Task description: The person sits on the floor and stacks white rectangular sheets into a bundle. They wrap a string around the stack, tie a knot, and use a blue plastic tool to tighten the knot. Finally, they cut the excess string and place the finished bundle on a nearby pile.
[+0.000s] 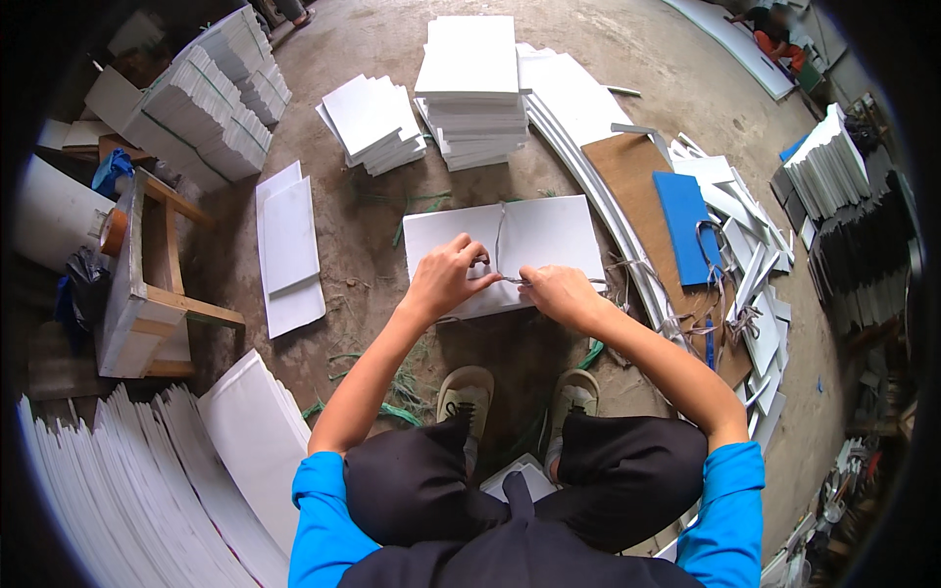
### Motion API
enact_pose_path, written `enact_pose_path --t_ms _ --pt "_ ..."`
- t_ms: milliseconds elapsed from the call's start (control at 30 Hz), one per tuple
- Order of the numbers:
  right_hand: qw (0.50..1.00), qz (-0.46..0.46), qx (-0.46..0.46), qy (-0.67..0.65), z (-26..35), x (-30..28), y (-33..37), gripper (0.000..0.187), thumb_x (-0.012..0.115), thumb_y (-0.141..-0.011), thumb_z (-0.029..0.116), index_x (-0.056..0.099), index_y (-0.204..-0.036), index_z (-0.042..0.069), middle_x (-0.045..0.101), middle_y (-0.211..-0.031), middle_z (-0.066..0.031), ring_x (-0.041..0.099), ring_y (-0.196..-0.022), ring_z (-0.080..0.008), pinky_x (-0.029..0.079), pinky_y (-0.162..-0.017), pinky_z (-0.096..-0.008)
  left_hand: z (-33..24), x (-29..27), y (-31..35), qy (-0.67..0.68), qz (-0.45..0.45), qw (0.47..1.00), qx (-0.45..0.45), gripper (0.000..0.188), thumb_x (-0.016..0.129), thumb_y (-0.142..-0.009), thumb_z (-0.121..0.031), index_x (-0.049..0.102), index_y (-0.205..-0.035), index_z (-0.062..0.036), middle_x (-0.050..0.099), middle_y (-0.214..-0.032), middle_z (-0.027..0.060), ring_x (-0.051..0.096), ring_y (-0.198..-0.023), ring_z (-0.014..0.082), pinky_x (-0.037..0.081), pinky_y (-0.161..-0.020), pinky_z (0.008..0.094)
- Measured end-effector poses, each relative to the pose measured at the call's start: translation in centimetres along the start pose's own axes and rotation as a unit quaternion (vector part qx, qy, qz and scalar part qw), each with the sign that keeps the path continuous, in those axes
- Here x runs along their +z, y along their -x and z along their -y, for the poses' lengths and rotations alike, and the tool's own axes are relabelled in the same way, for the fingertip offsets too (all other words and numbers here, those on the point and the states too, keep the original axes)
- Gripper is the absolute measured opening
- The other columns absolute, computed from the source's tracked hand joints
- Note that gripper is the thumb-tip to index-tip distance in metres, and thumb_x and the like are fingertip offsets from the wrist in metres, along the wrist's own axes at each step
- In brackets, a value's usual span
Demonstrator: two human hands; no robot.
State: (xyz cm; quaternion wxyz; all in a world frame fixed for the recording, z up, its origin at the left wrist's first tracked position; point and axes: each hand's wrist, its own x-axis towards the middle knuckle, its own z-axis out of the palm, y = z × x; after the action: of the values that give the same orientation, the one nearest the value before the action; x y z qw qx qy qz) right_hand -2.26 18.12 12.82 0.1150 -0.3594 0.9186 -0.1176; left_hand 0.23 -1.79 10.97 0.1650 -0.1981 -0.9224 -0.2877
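A white rectangular board [559, 230], perhaps the top of a low stack, lies flat on the floor before my feet. A thin grey string [500, 240] runs across its middle from the far edge toward my hands. Over the near part of the board, my left hand [451, 278] is closed, thumb and fingers pinching the string. My right hand [561, 292] pinches the same string just to the right, fingers bent and pressed together. Between the two hands the string meets in a short crossing. Its exact shape there is too small to tell.
Stacks of white boards [470, 108] stand beyond, with two loose boards [294, 235] at left. A wooden stool frame [167, 304] stands farther left. On the right lie a brown sheet [637, 186], a blue panel [683, 225] and white offcuts [750, 284]. Another person [774, 39] is far right.
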Motion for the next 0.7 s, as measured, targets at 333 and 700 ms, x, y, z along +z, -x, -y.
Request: enact_pose_path --t_ms 333,700 --pt "0.913 0.075 0.075 -0.393 1.1 -1.1 -1.5 0.023 0.043 -0.087 0.021 0.051 -0.088 0.0 0.064 -0.069 -0.0087 0.053 -0.048 -0.0139 0.044 -0.049 -0.027 -0.4 -1.4 0.2 0.146 0.1 0.976 -0.128 0.021 0.053 -0.085 -0.023 0.053 -0.087 -0.002 0.05 -0.053 0.0084 0.045 -0.046 0.0163 0.036 -0.047 0.0316" --pt "0.9 0.057 0.065 -0.427 0.4 -0.9 -0.1 0.017 0.047 -0.085 0.014 0.05 -0.091 -0.002 0.064 -0.075 -0.0099 0.055 -0.049 -0.0124 0.045 -0.046 -0.0263 -1.4 0.8 1.4 0.438 0.101 0.864 -0.229 0.029 0.055 -0.084 -0.029 0.06 -0.101 -0.0056 0.06 -0.088 0.0008 0.05 -0.084 0.0079 0.038 -0.077 0.0232"
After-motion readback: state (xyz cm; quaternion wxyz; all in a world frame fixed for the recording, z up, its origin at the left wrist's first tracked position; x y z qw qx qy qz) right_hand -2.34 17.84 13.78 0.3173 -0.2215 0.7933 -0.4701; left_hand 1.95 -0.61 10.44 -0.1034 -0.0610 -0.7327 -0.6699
